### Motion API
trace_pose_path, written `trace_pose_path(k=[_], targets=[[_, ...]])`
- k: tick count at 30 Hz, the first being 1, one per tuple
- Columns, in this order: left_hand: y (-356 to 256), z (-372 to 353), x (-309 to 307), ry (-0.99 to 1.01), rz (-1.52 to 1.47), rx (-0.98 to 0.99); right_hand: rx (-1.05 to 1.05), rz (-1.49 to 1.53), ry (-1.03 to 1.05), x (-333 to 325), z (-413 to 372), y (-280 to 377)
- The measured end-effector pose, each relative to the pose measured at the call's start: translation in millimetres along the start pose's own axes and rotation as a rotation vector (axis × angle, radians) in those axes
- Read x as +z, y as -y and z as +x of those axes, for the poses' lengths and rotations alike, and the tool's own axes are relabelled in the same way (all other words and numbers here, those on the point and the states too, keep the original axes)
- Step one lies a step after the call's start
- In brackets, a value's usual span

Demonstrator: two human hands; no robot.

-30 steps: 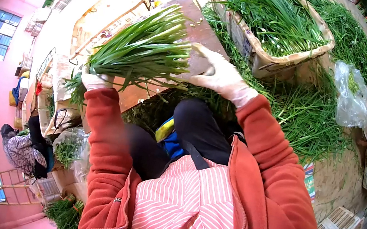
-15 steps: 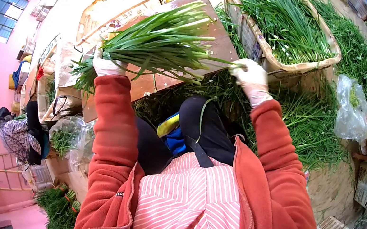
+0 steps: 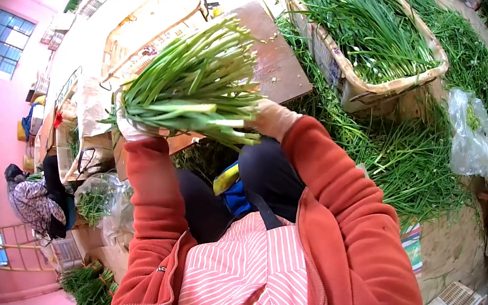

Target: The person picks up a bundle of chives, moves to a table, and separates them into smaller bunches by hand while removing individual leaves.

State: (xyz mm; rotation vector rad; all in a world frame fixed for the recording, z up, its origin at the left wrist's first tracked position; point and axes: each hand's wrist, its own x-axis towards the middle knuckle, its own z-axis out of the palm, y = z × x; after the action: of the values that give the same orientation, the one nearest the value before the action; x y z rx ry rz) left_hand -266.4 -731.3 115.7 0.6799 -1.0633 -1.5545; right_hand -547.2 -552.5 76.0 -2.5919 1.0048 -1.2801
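A thick bunch of garlic chives (image 3: 195,74) is held up in front of me, its pale stalk ends pointing right and its green leaves trailing left. My left hand (image 3: 133,127), in a white glove, is wrapped round the leafy side of the bunch. At the stalk ends is my right hand (image 3: 276,120), also in a pale glove; its fingers are hidden behind the stalks, so their grip does not show. Under and behind the bunch lies a brown board (image 3: 280,62) with small bits of plant on it.
A crate (image 3: 388,89) full of chives stands at the upper right, with loose chives (image 3: 409,159) heaped around it. A clear plastic bag (image 3: 471,150) lies farther right. At the left, another person (image 3: 41,203) bends near a bag of greens (image 3: 99,200). A pale crate (image 3: 157,17) stands behind the board.
My right hand has come left and down from a stalk held out at the right to the bunch's stalk ends. The bunch has turned, its ends now facing me more.
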Motion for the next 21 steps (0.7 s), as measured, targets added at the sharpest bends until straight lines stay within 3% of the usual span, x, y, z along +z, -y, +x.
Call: trace_pose_path(k=[1, 2, 3, 4, 6, 7, 8, 9, 10, 11, 12, 13, 14, 15, 16, 17, 20, 21], targets=[[5.4, 6.2, -19.0, 0.087, 0.23, 0.11, 0.165, 0.137, -0.023, 11.0, -3.2, 0.0], [-7.3, -13.5, 13.0, -0.004, -0.015, -0.002, 0.327, 0.277, -0.044, 25.2, -5.5, -4.0], [-6.8, -9.7, 8.8, -0.057, -0.048, -0.008, 0.142, -0.094, -0.016, 24.0, 2.6, -3.4], [-5.8, -7.2, 3.7, -0.112, -0.081, -0.015, 0.144, -0.092, -0.017, 18.1, -1.8, 2.4], [-9.8, -17.8, 18.0, -0.09, -0.188, -0.02, 0.846, 1.34, -0.254, -28.8, -3.0, 38.7], [-9.3, -18.1, 19.3, -0.164, -0.175, -0.009, 0.873, 1.439, -0.368, -38.1, -12.0, 40.0], [-8.4, -18.8, 19.0, -0.24, -0.164, 0.003, 0.875, 1.377, -0.448, -45.2, -23.6, 34.3], [-6.4, -17.8, 13.9, -0.242, -0.167, 0.003, 0.827, 1.435, -0.637, -50.6, -41.8, 24.9], [-3.6, -14.7, 3.5, -0.173, -0.177, 0.013, 0.848, 1.328, -0.683, -60.7, -62.4, 15.2], [-0.6, -10.9, -9.0, -0.102, -0.187, 0.021, 1.006, 1.177, -0.662, -67.0, -80.5, 2.7], [1.4, -7.3, -18.0, -0.028, -0.194, 0.025, 1.148, 0.952, -0.514, -73.0, -93.5, -9.2], [3.1, -1.2, -25.4, -0.07, -0.138, -0.042, 1.12, 0.768, -0.472, -63.9, -102.2, -16.6], [22.6, 23.1, -71.8, 0.13, -0.097, -0.052, 1.091, 0.584, -0.429, -58.0, -95.1, -15.7], [21.5, 15.4, -50.4, 0.071, -0.061, -0.05, 1.074, 0.518, -0.286, -66.6, -74.5, -5.3], [17.7, 3.0, -22.1, 0.01, -0.023, -0.045, 1.138, 0.76, -0.206, -73.3, -50.8, 6.4], [18.4, -1.6, -8.4, 0.015, -0.024, -0.048, 1.001, 0.91, -0.187, -64.8, -43.7, 0.1], [18.9, -9.9, 10.6, 0.024, -0.216, -0.103, 0.916, 1.036, -0.181, -60.5, -7.1, 4.8], [19.0, -11.3, 13.3, 0.047, -0.21, -0.088, 0.988, 1.04, -0.267, -63.4, -5.2, 9.1]])
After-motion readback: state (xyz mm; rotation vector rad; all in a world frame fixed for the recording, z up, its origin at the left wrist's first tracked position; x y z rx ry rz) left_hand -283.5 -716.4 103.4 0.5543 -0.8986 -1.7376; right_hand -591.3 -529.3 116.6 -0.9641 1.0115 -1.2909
